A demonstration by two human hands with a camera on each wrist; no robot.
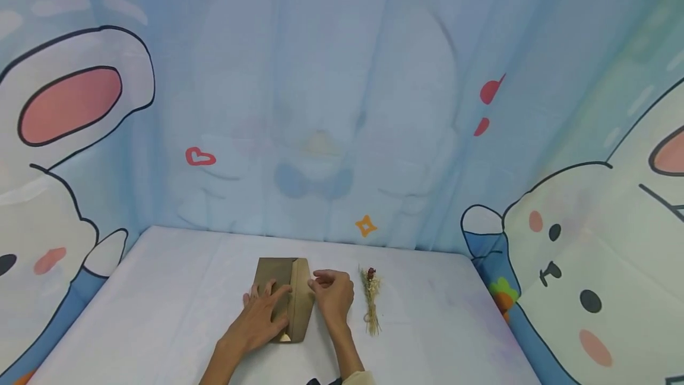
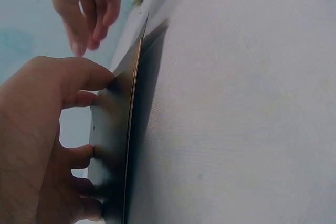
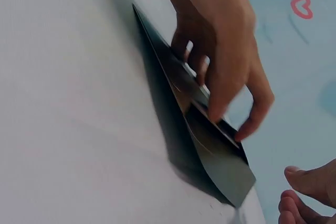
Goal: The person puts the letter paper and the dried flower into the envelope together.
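A brownish-gold paper envelope (image 1: 275,268) lies on the white table, its flap (image 1: 303,299) folded out to the right. My left hand (image 1: 258,321) rests on the envelope with spread fingers, its fingertips touching the surface close to the flap's fold. In the right wrist view, the envelope's mouth (image 3: 202,111) gapes slightly beside the left thumb. Just off the flap's right edge hovers my right hand (image 1: 333,297), its fingers loosely bent and nothing visible between them. The left wrist view shows a gap between that right hand (image 2: 94,11) and the envelope (image 2: 113,129).
To the right of the right hand lies a small tied bunch of dried flowers (image 1: 371,299), with a dark red bloom at its top. A white cloth covers the table (image 1: 443,314). Behind it hangs a blue curtain (image 1: 326,76) printed with cartoon rabbits.
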